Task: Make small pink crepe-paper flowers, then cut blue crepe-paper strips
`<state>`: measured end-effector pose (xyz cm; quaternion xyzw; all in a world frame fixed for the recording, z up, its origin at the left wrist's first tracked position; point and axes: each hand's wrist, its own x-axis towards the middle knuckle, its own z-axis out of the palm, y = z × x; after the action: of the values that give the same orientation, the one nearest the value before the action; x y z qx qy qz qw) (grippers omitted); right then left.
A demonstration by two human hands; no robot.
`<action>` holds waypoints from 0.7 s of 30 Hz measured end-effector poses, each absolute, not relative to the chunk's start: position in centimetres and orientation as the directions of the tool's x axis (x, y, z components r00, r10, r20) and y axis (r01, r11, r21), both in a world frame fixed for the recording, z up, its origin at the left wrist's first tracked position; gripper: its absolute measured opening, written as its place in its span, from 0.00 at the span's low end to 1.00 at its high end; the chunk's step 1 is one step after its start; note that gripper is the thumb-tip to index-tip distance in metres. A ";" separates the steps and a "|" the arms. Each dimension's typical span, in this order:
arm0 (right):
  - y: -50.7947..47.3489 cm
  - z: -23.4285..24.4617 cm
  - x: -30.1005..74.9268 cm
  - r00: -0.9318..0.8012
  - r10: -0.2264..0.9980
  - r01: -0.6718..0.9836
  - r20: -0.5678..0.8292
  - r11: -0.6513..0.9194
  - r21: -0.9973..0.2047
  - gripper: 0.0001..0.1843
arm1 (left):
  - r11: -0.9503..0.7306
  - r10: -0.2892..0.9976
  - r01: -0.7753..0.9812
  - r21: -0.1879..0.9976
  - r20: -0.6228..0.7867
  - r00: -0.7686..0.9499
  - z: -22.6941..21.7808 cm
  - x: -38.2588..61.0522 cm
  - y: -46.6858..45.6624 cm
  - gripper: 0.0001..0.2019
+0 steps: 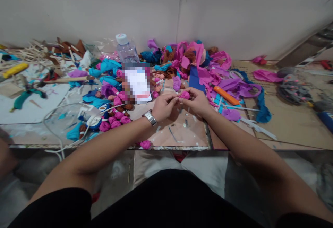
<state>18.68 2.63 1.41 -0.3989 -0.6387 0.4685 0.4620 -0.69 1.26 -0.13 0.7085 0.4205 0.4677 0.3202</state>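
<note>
Between my two hands, just above the board, is a small pink crepe-paper flower (185, 95). My left hand (165, 106), with a metal watch (150, 117) on its wrist, pinches the flower's left end. Around the flower's right side curl the fingers of my right hand (198, 102), closed on it. A purple crepe-paper flower (177, 82) lies just beyond my hands. Left of my left wrist is a pile of pink paper flowers (114, 121). One more pink flower (145, 144) sits at the table's front edge.
A phone (137, 84) and a clear bottle (127, 49) stand beyond my left hand. An orange cutter (226, 95) and crepe-paper strips (239, 84) lie on the right. Green-handled pliers (26, 96), a white cable (61, 138) and wooden sticks (33, 51) are on the left.
</note>
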 end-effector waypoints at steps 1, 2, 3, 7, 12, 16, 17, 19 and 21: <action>2.6 1.4 18.7 -0.251 0.945 0.072 0.211 0.236 -0.969 0.21 | -0.443 0.894 0.287 0.849 0.396 0.210 -0.2 -0.6 1.3 0.13; 2.6 1.4 18.7 -0.249 0.947 0.065 0.205 0.227 -0.972 0.21 | -0.444 0.893 0.267 0.856 0.399 0.207 -0.3 -0.6 1.2 0.13; 2.6 1.4 18.6 -0.246 0.949 0.054 0.199 0.218 -0.974 0.21 | -0.442 0.894 0.231 0.867 0.403 0.199 -0.4 -0.5 1.2 0.13; 2.7 1.3 18.7 -0.222 0.960 -0.003 0.168 0.172 -0.985 0.22 | -0.427 0.895 0.040 0.904 0.415 0.166 -0.5 -0.2 1.1 0.16; 2.9 1.1 18.9 -0.235 0.955 0.007 0.179 0.186 -0.983 0.22 | -0.369 0.920 -0.018 0.929 0.368 0.136 -0.2 0.0 1.0 0.17; 2.6 1.4 18.8 -0.252 0.942 0.004 0.222 0.231 -0.973 0.24 | -0.367 0.923 -0.005 0.930 0.365 0.122 0.0 -0.1 1.1 0.16; 2.5 1.5 18.7 -0.257 0.937 0.004 0.237 0.246 -0.969 0.24 | -0.368 0.923 0.006 0.930 0.365 0.119 0.0 -0.1 1.1 0.16; 2.5 1.5 18.7 -0.259 0.930 -0.005 0.261 0.269 -0.963 0.25 | -0.370 0.924 0.022 0.929 0.366 0.111 0.0 -0.1 1.1 0.17; 2.5 1.4 18.7 -0.254 0.931 -0.016 0.263 0.268 -0.963 0.25 | -0.376 0.922 0.026 0.926 0.371 0.107 0.1 -0.1 1.1 0.17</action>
<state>18.68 2.51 1.41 -0.3644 -0.6276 0.4830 0.4899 -0.15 1.06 0.07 0.6218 0.3813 0.5489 0.4082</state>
